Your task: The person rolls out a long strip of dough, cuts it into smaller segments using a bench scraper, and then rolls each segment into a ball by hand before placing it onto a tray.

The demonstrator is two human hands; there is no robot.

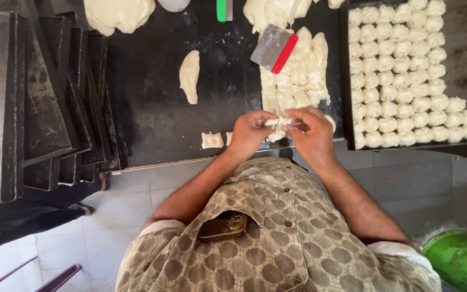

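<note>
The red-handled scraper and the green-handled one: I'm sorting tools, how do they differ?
The red-handled scraper lies in full view, tilted, resting on the cut dough pieces. The green-handled scraper sits on the bare dark table, cut off by the picture's top edge. Both have grey metal blades.

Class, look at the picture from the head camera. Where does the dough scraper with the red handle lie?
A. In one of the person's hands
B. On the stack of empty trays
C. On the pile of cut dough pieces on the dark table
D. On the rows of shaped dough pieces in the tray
C: the red-handled scraper rests on the pile of cut dough pieces on the dark table, beyond both hands.
</note>
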